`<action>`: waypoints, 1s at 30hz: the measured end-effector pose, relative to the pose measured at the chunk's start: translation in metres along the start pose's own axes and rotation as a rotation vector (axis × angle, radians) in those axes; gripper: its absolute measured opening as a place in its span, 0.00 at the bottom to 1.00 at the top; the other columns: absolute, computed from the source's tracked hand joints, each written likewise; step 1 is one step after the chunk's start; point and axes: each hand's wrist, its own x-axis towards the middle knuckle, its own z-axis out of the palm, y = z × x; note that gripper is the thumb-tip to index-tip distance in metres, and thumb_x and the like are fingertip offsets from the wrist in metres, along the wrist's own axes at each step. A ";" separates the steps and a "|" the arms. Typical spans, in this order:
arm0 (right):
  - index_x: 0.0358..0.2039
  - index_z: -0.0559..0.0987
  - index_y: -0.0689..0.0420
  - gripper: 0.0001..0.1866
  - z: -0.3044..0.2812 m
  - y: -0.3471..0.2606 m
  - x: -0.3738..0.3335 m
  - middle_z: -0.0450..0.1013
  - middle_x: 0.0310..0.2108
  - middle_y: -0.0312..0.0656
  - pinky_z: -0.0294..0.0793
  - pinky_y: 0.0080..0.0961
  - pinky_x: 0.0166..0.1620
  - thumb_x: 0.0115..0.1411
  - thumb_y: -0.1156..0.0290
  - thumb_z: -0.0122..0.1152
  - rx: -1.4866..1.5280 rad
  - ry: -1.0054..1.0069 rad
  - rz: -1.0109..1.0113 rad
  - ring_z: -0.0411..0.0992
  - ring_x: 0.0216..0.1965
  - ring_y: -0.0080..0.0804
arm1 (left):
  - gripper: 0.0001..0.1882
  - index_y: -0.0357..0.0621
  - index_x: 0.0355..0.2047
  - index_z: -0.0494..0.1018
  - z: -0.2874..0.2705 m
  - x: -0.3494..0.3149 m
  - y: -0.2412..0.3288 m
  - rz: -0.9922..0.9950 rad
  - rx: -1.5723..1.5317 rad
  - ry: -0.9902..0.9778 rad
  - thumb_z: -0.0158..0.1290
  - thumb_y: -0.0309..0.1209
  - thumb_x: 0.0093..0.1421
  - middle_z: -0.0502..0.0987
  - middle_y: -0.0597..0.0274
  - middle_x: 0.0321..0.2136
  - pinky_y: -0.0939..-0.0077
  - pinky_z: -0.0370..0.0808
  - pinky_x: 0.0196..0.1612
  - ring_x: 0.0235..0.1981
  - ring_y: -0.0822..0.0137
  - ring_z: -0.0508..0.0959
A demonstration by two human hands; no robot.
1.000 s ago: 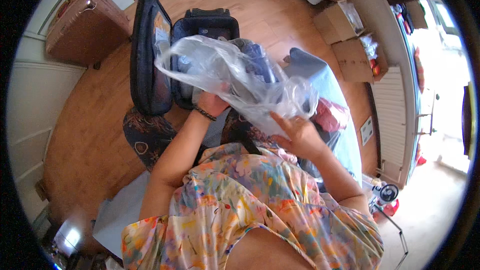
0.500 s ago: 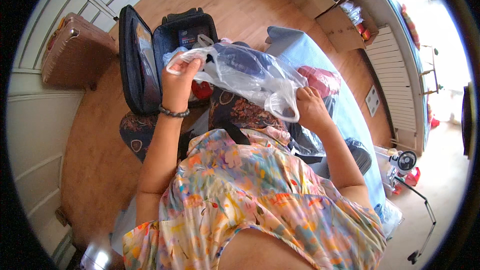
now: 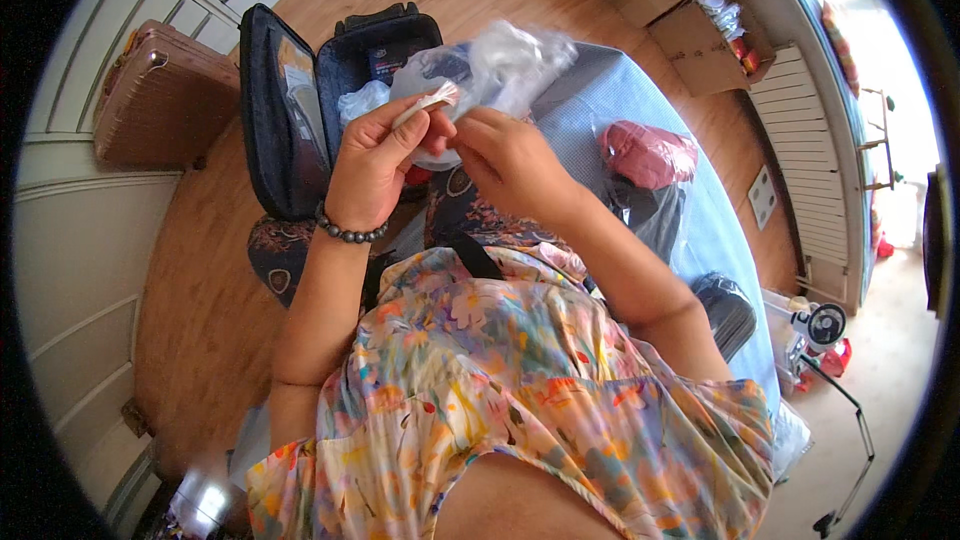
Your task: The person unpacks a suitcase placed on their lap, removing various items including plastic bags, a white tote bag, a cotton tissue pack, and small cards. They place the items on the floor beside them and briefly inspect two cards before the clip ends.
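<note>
A clear plastic bag [image 3: 515, 62] hangs in front of my two hands, its body puffed up and partly blurred. My left hand [image 3: 375, 155] is closed on the bag's gathered handle end, a white bunched strip sticking out between thumb and fingers. Close against it, my right hand [image 3: 510, 160] is closed with bent fingers at the bag's near end; its fingertips are partly hidden. Behind the hands stands an open black suitcase [image 3: 345, 40], holding a light blue plastic-wrapped bundle [image 3: 362, 100].
A light blue cloth-covered surface [image 3: 600, 80] curves along the right, carrying a pink bundle in clear plastic [image 3: 648, 153] and a dark wrapped item [image 3: 725, 315]. A rose-brown hard suitcase [image 3: 165, 95] stands by the left wall. Cardboard boxes [image 3: 690, 55] sit at far right.
My right hand has moved left to meet my left hand. The bag, stretched between both hands before, is now gathered at the handle end, its body billowing up and away.
</note>
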 end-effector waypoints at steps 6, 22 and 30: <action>0.34 0.74 0.64 0.21 0.030 0.103 0.012 0.73 0.28 0.57 0.72 0.42 0.38 0.53 0.56 0.56 -0.508 -0.208 0.370 0.73 0.34 0.53 | 0.27 0.50 0.61 0.55 -0.009 -0.018 0.025 0.059 -0.049 -0.270 0.45 0.37 0.63 0.68 0.65 0.22 0.92 0.54 0.18 0.15 0.82 0.56; 0.58 0.51 0.68 0.45 -0.087 0.004 -0.103 0.67 0.44 0.64 0.70 0.39 0.44 0.46 0.64 0.67 -0.409 -0.030 0.747 0.68 0.46 0.58 | 0.46 0.61 0.64 0.27 0.015 -0.031 0.028 0.032 -0.044 -0.433 0.49 0.43 0.60 0.69 0.56 0.29 0.92 0.59 0.15 0.14 0.82 0.62; 0.38 0.75 0.61 0.16 -0.100 -0.036 -0.080 0.75 0.35 0.48 0.71 0.34 0.37 0.52 0.63 0.61 -0.147 -0.105 0.793 0.74 0.34 0.46 | 0.44 0.60 0.64 0.27 0.014 -0.030 0.031 -0.023 0.003 -0.511 0.47 0.43 0.61 0.69 0.56 0.28 0.92 0.59 0.16 0.13 0.83 0.62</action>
